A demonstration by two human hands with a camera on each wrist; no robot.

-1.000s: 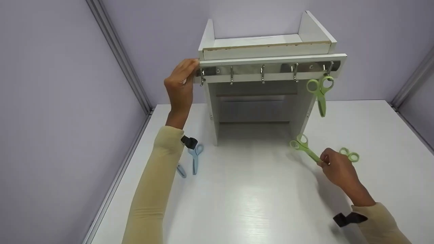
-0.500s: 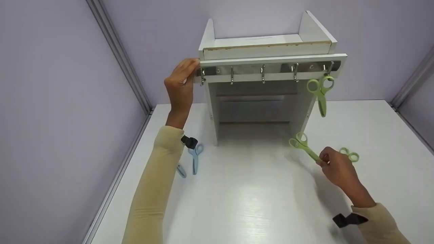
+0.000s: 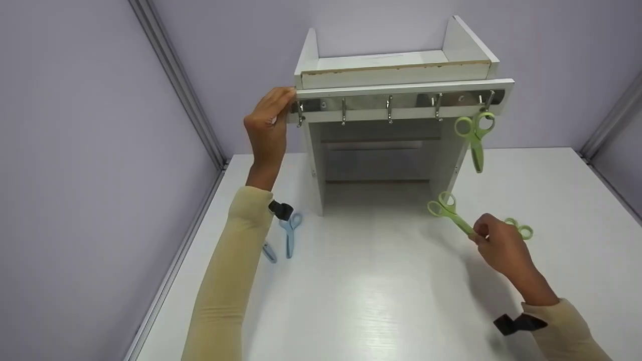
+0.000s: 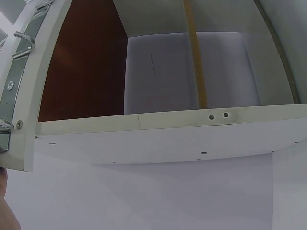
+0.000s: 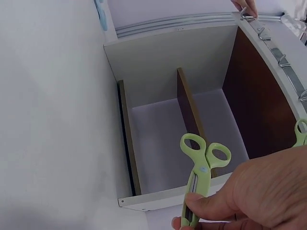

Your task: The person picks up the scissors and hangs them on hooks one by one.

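While held: three green scissors (image 3: 451, 215), two blue scissors (image 3: 289, 230)

Bare hooks (image 3: 388, 109) left of hung scissors (image 3: 474, 135), open tabletop (image 3: 381, 281) below

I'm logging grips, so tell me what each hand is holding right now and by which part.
The right hand pinches green plastic scissors by the closed blades, handles up. The left hand holds the white wooden shelf unit at its left front corner.
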